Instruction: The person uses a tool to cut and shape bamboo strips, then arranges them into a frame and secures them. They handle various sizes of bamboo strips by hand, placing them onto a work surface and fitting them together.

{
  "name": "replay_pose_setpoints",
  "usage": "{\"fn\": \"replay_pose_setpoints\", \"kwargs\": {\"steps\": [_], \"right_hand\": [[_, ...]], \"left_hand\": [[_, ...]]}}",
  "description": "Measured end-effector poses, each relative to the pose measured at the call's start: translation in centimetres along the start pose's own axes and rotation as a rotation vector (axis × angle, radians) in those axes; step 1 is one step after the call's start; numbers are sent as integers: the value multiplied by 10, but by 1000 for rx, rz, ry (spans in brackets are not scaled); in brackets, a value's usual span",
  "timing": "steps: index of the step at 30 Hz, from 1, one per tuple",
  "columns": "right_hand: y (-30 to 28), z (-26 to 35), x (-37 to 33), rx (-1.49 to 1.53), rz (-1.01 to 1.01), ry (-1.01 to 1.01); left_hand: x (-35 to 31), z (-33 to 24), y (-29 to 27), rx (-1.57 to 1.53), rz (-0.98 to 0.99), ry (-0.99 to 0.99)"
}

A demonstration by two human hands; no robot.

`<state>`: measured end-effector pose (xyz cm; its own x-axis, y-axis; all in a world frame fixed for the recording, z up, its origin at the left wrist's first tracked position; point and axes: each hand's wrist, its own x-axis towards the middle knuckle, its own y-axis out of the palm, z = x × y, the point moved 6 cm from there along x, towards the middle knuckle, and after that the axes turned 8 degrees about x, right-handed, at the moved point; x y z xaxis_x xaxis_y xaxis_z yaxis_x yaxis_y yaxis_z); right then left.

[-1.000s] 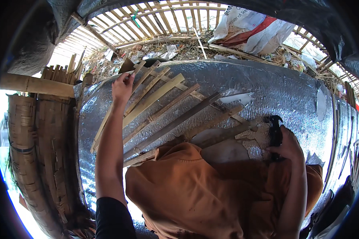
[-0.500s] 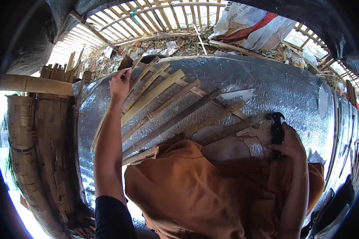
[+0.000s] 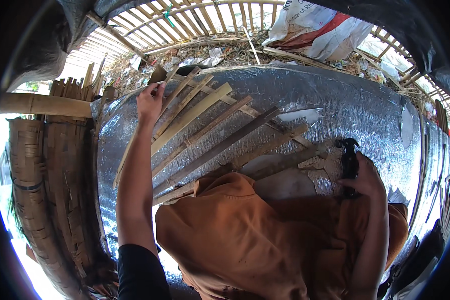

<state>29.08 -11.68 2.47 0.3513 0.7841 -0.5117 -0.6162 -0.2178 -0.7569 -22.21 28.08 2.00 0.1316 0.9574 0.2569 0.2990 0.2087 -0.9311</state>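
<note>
My left hand [image 3: 150, 101]: pinching the upper end of a bamboo slat [image 3: 171, 75] — perhaps so that it does not slide
My right hand [image 3: 369, 178]: wrapped around a black hammer [image 3: 350, 156], head away from me, probably for good control
Other slats [image 3: 191, 119]: fanned over one slanting strip [image 3: 244, 113], which maybe joins them
Foil sheet [image 3: 345, 95]: beneath, likely as work surface

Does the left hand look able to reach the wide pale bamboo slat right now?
Probably yes: the left hand is close, and though narrower slats lie between, the wide pale slat looks uncovered toward its far end.
</note>
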Motion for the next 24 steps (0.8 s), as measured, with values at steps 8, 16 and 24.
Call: {"fn": "replay_pose_setpoints", "kwargs": {"steps": [8, 16, 24], "right_hand": [[-1, -1, -1, -23, -7, 15], [0, 0, 1, 3, 40, 45], [3, -9, 3, 19, 37, 24]], "left_hand": [[3, -1, 3, -10, 58, -35], [5, -1, 3, 1, 36, -13], [5, -10, -4, 43, -16, 34]]}}
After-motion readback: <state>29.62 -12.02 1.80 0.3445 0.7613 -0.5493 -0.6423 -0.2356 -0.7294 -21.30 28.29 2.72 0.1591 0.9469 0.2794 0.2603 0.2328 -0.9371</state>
